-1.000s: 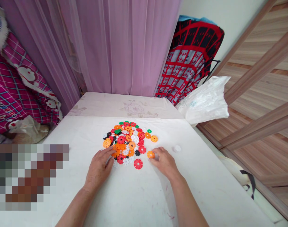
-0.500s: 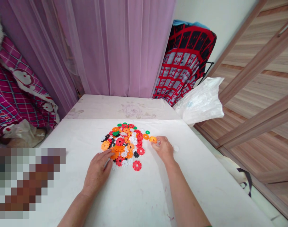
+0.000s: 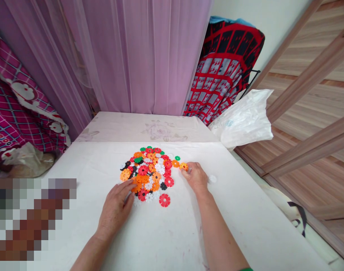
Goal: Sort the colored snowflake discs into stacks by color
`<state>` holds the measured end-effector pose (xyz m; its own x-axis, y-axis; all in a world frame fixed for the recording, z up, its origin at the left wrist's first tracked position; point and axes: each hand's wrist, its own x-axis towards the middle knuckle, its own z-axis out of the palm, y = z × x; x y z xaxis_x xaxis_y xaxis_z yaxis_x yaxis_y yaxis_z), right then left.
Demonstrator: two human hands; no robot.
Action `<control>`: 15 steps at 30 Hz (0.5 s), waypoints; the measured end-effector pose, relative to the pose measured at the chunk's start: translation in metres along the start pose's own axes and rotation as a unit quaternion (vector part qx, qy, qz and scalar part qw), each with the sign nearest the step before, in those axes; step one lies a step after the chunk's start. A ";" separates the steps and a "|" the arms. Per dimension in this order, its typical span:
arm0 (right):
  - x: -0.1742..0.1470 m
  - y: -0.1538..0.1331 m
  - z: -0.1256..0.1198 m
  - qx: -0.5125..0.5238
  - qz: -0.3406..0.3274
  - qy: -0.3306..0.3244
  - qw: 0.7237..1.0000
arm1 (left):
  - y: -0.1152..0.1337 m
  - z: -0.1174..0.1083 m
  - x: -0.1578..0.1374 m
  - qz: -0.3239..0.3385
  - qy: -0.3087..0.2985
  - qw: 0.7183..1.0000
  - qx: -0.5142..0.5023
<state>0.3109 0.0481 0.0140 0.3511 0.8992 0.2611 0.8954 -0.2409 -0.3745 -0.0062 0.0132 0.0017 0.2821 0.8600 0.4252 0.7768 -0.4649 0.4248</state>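
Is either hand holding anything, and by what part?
The right hand appears to hold an orange flower-shaped disc by its right edge; whether the left hand holds any is unclear.

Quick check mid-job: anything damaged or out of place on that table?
Nothing looks clearly broken. One mild oddity: a pale round piece lies on the white cloth, off to the right of the right hand, well apart from the colourful pile.

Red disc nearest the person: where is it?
In the head view, the red disc lies right of the left hand, at the near right of the pile, in front of a black disc.
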 end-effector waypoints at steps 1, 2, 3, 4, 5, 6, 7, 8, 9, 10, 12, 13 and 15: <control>0.000 0.000 -0.001 -0.002 0.002 -0.003 1.000 | 0.000 0.000 0.000 0.000 -0.001 1.000 0.000; -0.001 0.000 -0.001 -0.003 0.006 -0.006 1.000 | 0.000 0.000 0.000 -0.001 -0.002 1.000 0.001; -0.001 0.000 -0.002 -0.001 0.008 -0.007 1.000 | 0.000 0.000 0.000 -0.001 -0.003 1.000 0.001; -0.001 0.000 -0.003 0.002 0.008 -0.005 1.000 | -0.001 0.000 0.000 -0.002 -0.003 1.000 0.002; -0.001 0.000 -0.003 0.006 0.000 -0.002 1.000 | -0.001 0.000 0.000 -0.003 -0.004 1.000 0.002; 0.000 -0.002 -0.003 0.010 -0.016 0.003 1.000 | -0.001 0.000 0.000 -0.003 -0.004 1.000 0.002; 0.002 -0.004 -0.003 0.012 -0.041 0.005 0.999 | -0.001 0.000 0.000 -0.002 -0.004 1.000 0.002; 0.003 -0.006 -0.004 0.011 -0.069 0.005 0.998 | -0.001 0.000 0.000 0.000 -0.004 1.000 0.002; 0.006 -0.010 -0.004 0.008 -0.096 0.000 0.995 | -0.001 0.001 0.000 0.000 -0.002 1.000 0.002; 0.008 -0.014 -0.004 0.002 -0.120 -0.010 0.993 | -0.001 0.001 0.000 0.001 0.000 1.000 0.002; 0.014 -0.024 -0.005 -0.018 -0.148 -0.039 0.988 | -0.001 0.001 0.000 -0.001 0.003 1.000 0.003; 0.017 -0.028 -0.006 -0.030 -0.156 -0.057 0.986 | -0.001 0.002 0.000 -0.002 0.005 1.000 0.003; 0.023 -0.036 -0.009 -0.053 -0.165 -0.090 0.981 | -0.001 0.002 0.000 -0.005 0.004 1.000 0.003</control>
<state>0.2887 0.0742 0.0412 -0.0076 0.9821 0.1880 0.9787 0.0459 -0.1999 -0.0063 0.0138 -0.0008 0.2704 0.8626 0.4275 0.7833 -0.4553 0.4233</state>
